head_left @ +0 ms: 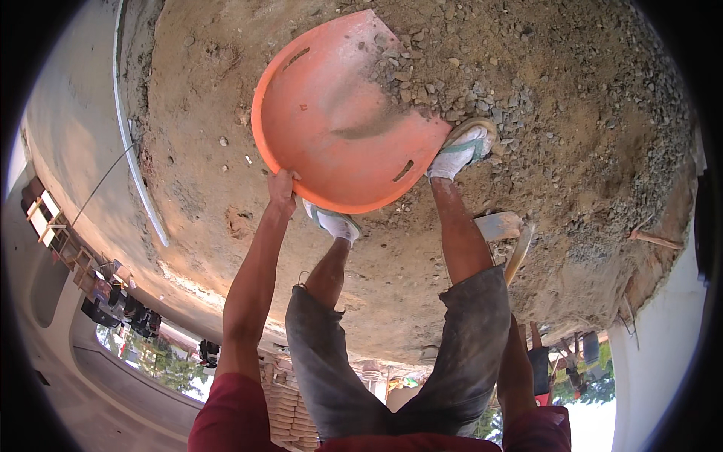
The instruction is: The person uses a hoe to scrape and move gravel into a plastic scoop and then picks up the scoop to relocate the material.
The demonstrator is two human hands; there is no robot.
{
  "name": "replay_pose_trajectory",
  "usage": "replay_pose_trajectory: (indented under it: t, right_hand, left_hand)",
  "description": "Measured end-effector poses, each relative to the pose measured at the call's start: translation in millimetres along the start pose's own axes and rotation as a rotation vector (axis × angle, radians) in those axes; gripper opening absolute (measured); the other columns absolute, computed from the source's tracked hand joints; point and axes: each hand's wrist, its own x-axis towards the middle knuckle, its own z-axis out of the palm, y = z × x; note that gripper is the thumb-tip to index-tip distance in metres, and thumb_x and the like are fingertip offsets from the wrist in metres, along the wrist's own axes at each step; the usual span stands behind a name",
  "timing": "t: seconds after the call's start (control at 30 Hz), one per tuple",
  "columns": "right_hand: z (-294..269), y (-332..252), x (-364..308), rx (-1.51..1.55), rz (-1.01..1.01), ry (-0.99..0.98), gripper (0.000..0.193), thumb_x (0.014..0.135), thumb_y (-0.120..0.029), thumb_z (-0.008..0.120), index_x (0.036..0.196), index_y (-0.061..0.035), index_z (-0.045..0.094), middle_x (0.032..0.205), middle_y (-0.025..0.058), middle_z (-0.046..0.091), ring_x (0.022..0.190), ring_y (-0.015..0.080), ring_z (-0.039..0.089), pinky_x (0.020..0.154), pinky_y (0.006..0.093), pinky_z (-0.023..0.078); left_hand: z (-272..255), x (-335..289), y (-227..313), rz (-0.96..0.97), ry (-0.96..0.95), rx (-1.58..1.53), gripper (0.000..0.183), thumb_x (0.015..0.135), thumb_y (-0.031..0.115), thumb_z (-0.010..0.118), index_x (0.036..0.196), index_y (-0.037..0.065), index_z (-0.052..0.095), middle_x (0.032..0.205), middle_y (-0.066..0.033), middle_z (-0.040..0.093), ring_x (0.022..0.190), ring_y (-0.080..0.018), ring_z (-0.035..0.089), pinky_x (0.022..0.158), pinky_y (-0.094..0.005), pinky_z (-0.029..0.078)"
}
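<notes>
A wide orange plastic scoop [309, 105] with slotted handles lies on the dirt ahead of me, its open lip toward the gravel. My left hand [282, 187] is closed on its near left rim. One foot stands beside the near rim and the other at the scoop's right corner. Beside my right leg is a hoe with a flat metal blade [498, 226] and a wooden handle [520, 255] that runs behind the knee. My right forearm [517, 369] hangs beside the right thigh; its hand is hidden there, so its grip does not show.
Loose gravel [414, 79] is heaped at the scoop's lip and spreads to the right. A long pale metal strip [128, 135] lies at the left. Stacked sacks [290, 407] and parked motorcycles [124, 309] show behind me. A pale wall [655, 354] stands at the right.
</notes>
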Motion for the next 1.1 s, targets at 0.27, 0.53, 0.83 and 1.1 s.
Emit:
replay_pose_trajectory:
  t: [0.27,0.53,0.83,1.1]
  right_hand:
    - [-118.2,30.5,-26.7,-0.155,0.308,-0.040,0.044,0.095,-0.001,0.055,0.139,-0.0052,0.051,0.076,0.0041,0.053,0.062,0.0173,0.053,0.057,0.0352,0.050]
    - [-108.7,26.3,-55.8,0.021,0.300,-0.081,0.048,0.092,-0.002,0.061,0.139,-0.0042,0.050,0.072,0.0040,0.054,0.064,0.0157,0.058,0.058,0.0339,0.053]
    - [-151.3,-29.8,-77.6,-0.184,-0.085,0.060,0.018,0.081,-0.004,0.073,0.092,-0.0023,0.059,0.065,0.0055,0.056,0.047,0.0169,0.054,0.044,0.0336,0.051]
    - [-127.6,-177.0,-238.4,0.087,-0.443,0.108,0.036,0.079,0.000,0.069,0.109,-0.0027,0.049,0.073,0.0052,0.055,0.054,0.0149,0.055,0.045,0.0299,0.048]
  left_hand:
    - [-28.4,-102.3,-6.8,-0.227,0.084,-0.138,0.016,0.075,0.003,0.058,0.089,0.008,0.057,0.082,-0.0031,0.058,0.072,-0.0176,0.061,0.059,-0.0357,0.054]
    - [25.8,-49.7,38.7,-0.070,0.035,-0.057,0.027,0.072,0.005,0.062,0.098,0.008,0.057,0.089,-0.0036,0.059,0.077,-0.0191,0.060,0.062,-0.0369,0.053]
    - [54.0,-21.2,8.8,-0.281,0.300,0.426,0.045,0.087,0.013,0.064,0.130,0.009,0.053,0.121,-0.0120,0.060,0.101,-0.0309,0.065,0.084,-0.0511,0.058]
    - [105.0,-142.6,29.8,-0.232,-0.069,0.928,0.058,0.096,0.023,0.065,0.144,0.001,0.041,0.122,-0.0257,0.064,0.104,-0.0356,0.070,0.077,-0.0413,0.061]
